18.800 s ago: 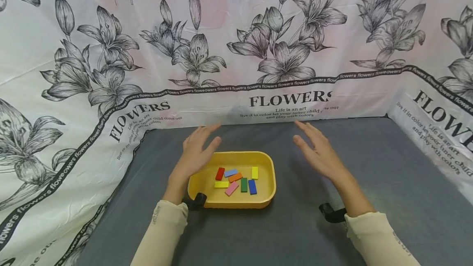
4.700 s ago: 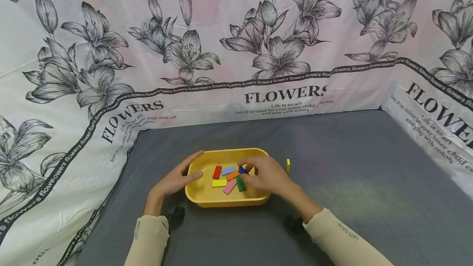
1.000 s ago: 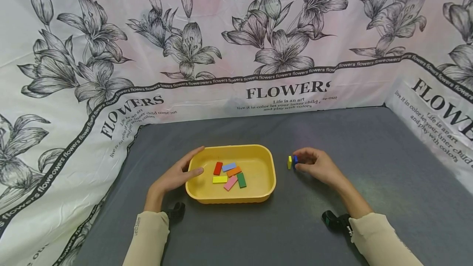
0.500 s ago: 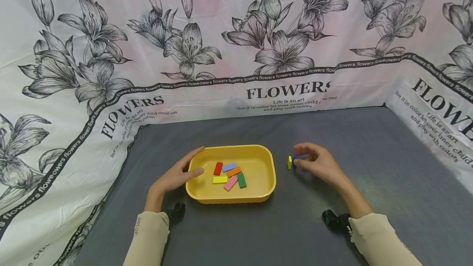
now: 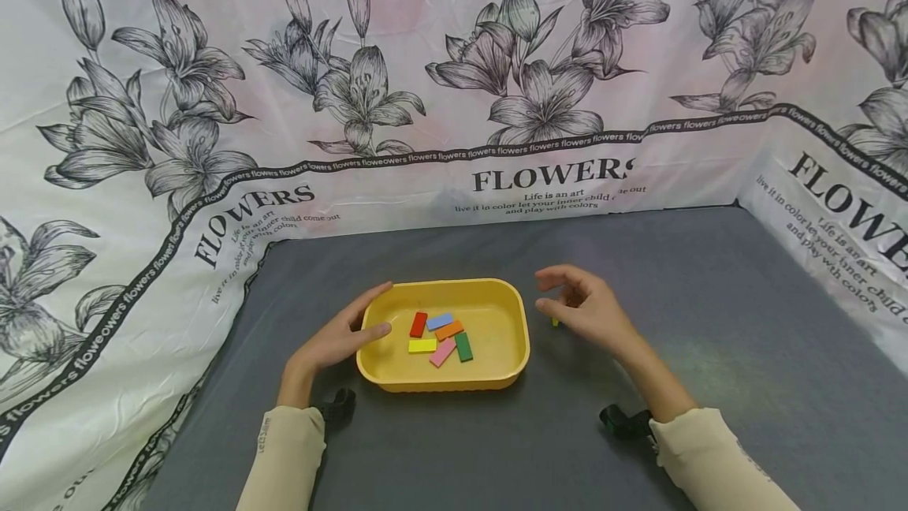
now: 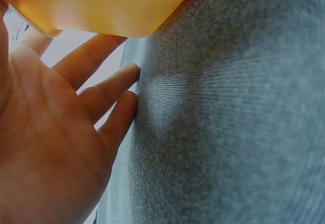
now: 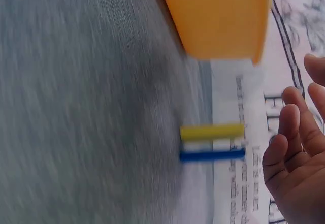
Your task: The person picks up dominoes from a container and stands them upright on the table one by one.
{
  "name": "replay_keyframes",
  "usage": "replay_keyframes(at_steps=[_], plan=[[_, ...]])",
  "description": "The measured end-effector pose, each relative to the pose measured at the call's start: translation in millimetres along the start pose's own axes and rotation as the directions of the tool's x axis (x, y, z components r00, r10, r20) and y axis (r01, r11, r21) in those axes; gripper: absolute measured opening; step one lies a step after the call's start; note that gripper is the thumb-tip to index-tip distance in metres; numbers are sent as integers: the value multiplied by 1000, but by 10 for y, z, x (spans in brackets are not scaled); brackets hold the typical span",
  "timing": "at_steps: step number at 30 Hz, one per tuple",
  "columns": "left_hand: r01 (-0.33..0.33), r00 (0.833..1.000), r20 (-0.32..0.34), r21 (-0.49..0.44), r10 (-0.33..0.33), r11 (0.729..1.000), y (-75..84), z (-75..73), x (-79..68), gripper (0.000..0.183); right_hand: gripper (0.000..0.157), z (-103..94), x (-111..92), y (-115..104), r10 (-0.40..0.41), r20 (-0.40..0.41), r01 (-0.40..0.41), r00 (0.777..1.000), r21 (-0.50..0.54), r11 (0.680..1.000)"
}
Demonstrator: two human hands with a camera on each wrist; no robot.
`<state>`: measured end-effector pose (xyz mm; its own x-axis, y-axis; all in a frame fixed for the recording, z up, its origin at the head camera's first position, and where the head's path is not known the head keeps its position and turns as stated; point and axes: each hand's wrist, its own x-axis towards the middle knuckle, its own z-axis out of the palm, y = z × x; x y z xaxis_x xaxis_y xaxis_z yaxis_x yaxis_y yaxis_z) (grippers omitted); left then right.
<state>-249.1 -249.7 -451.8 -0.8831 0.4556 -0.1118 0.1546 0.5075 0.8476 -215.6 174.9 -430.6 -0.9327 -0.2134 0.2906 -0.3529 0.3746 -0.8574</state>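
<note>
My left hand [image 5: 333, 344] holds the left end of the yellow tray [image 5: 493, 345], thumb over the rim and fingers outside. In the left wrist view, its fingertips reach down to the cloth. Flat in the tray lie several coloured domino blocks, among them a red block [image 5: 418, 325], a green block [image 5: 463, 346] and a pink block [image 5: 443, 352]. My right hand [image 5: 592, 314] hovers right of the tray, fingers loosely bent, holding nothing. In the right wrist view, a yellow block [image 7: 212, 132] and a blue block [image 7: 212, 155] stand upright, slightly apart; the right hand mostly hides them in the head view.
Dark grey cloth [image 5: 454, 448] covers the table. A white flower-printed curtain [image 5: 397, 203] closes off the back and both sides. Each wrist wears a black camera mount, such as the right one [image 5: 624, 422].
My right hand has released the blue block, which stays upright beside the yellow one, and has moved left toward the tray. The left hand and tray have stayed still.
</note>
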Motion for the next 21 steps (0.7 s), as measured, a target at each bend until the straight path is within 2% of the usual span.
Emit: replay_keyframes(at_steps=[4, 14, 21], plan=[[4, 1000, -1, 1, -4, 1000, -3, 0, -9, 71, 34, 147, 10, -64, -32, 14, 31, 999, 19, 999], [14, 1000, -6, 2, -14, 1000, -1, 12, -3, 71, 28, 455, 37, -204, -52, 16, 51, 999, 41, 998], [18, 1000, -6, -1, -18, 1000, -7, 4, 10, 72, 26, 597, 49, -268, -77, 24, 77, 997, -2, 997]])
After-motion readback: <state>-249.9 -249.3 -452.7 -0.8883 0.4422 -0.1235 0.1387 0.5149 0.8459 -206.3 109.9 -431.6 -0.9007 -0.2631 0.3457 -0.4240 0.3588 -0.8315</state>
